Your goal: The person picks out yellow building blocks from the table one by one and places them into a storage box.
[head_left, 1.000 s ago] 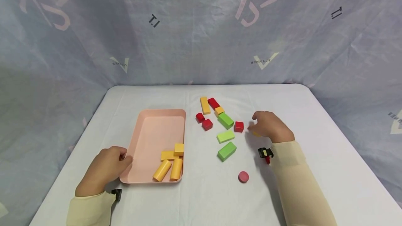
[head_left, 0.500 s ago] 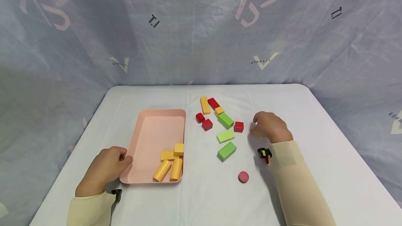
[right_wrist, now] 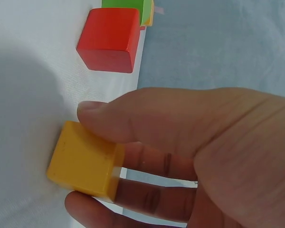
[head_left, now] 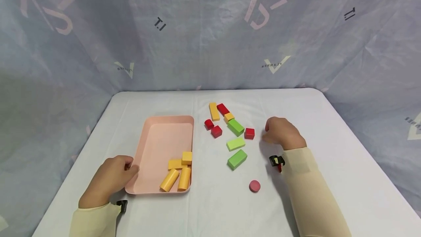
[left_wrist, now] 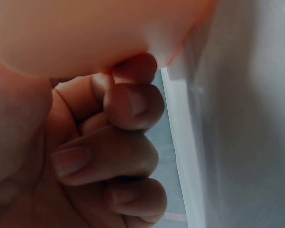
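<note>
In the head view my left hand (head_left: pixel 111 176) grips the left rim of the pink tray (head_left: pixel 164 134); its curled fingers lie against the wall in the left wrist view. Two yellow cylinders (head_left: pixel 169 180), a yellow flat block (head_left: pixel 175 164) and a yellow cube (head_left: pixel 187 158) lie in the tray's near right part. Over on the right side, my right hand (head_left: pixel 284 133) pinches another yellow cube (right_wrist: pixel 83 159) on the table, thumb on one side and fingers on the other. The head view hides that cube behind the hand. A red cube (head_left: pixel 249 133) sits just left of the right hand.
Green blocks (head_left: pixel 237 159), red blocks (head_left: pixel 216 131) and yellow blocks (head_left: pixel 214 111) are scattered between the tray and my right hand. A pinkish-red disc (head_left: pixel 254 186) lies nearer the front. Grey printed cloth (head_left: pixel 204 46) rises behind the white table (head_left: pixel 217 211).
The right hand's thumb and fingers have closed around the yellow cube, whose visible edge has gone behind the hand in the head view. My left hand has stayed on the tray rim.
</note>
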### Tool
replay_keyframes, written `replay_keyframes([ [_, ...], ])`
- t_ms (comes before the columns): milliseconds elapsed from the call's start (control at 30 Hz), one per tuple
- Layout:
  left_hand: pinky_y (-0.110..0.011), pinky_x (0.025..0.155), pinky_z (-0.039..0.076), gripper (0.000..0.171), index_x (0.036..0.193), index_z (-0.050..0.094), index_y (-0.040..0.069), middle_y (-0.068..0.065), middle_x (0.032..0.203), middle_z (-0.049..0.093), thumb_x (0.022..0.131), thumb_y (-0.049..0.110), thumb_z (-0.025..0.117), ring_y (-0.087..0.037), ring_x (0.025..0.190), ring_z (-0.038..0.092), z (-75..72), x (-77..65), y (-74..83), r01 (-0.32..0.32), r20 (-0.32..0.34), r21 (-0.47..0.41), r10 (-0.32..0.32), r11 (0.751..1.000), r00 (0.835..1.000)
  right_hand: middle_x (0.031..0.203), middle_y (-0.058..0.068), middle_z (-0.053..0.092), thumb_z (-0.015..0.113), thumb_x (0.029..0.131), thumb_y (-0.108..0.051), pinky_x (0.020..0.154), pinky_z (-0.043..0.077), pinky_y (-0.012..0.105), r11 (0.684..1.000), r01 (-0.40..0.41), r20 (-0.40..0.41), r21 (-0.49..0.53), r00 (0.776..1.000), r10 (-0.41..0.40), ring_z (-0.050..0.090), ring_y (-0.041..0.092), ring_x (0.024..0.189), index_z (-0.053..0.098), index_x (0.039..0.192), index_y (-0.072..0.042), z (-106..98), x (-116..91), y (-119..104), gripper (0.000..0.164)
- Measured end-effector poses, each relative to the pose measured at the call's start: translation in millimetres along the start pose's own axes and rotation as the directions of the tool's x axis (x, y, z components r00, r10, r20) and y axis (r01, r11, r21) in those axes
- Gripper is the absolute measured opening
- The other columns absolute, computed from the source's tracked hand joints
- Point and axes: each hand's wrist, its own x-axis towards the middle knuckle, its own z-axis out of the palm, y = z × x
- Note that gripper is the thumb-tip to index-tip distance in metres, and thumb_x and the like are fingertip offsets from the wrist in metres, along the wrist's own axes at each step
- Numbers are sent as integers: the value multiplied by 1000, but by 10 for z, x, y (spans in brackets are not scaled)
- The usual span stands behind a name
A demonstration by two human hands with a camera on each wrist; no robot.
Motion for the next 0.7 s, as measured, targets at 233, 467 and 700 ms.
replay_keyframes([
  [233, -28, 42, 25, 32, 57, 39, 15, 4, 49, 32, 82, 16, 58, -13, 43, 31, 15, 9, -6, -15, -15, 1, 15, 1000, 1000, 80, 8, 58, 59, 73, -16, 56, 43, 40, 1000, -2, -8, 26, 1000, 2, 50, 25, 69, 60, 88, -9, -34, -6, 7, 16],
  [467, -28, 42, 25, 32, 56, 39, 15, 4, 49, 32, 82, 16, 58, -13, 43, 31, 16, 19, 12, -9, -11, -1, 9, 1000, 1000, 82, 9, 58, 59, 75, -19, 56, 43, 40, 1000, -9, -29, 23, 1000, 10, 51, 26, 70, 60, 89, -10, -55, -17, 13, 17],
  [700, -28, 42, 25, 31, 56, 40, 15, 4, 49, 32, 82, 17, 57, -14, 44, 31, -14, 2, 19, 23, 20, -2, -23, 1000, 1000, 91, 10, 61, 63, 79, -23, 63, 45, 42, 1000, 20, -87, 12, 996, -19, 52, 25, 74, 62, 97, -9, -91, -49, -22, 23],
])
